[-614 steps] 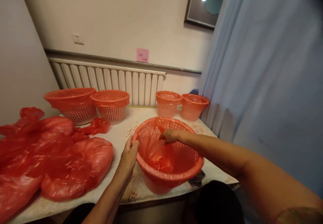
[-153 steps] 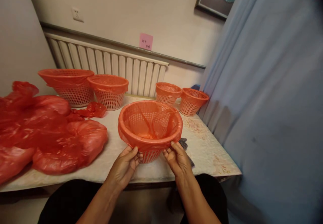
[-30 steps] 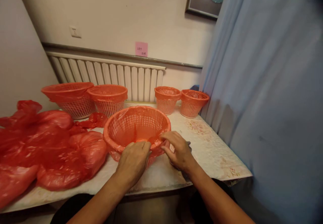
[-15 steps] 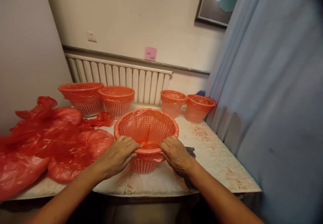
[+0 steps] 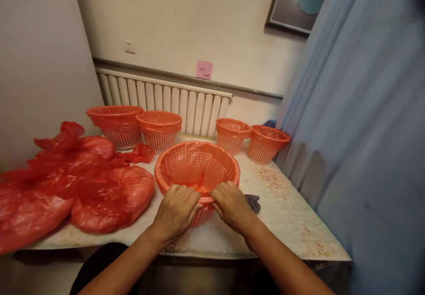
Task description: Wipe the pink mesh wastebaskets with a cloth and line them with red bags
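A plastic mesh basket [image 5: 202,217] stands upright near the front middle of the table, lined with a red plastic bag [image 5: 195,164] whose edge is folded over the rim. My left hand [image 5: 179,208] is closed on the bag at the near rim, left of centre. Just right of it, my right hand [image 5: 230,206] pinches the bag over the same rim, thumb outside. A narrow gap separates the two hands. Both hide part of the basket's near side. To the right of my right hand lies a crumpled dark grey cloth-like item [image 5: 253,203].
Several filled red plastic bags [image 5: 99,193] cover the table's left side. Bag-lined baskets [image 5: 159,131] stand in pairs at the back left and back right. Behind them is a white radiator [image 5: 166,100]. A blue curtain [image 5: 341,131] hangs along the right side.
My left hand has moved right along the near rim, closer to my right hand. My right hand stays at about the same place on the rim. The view has shifted slightly.
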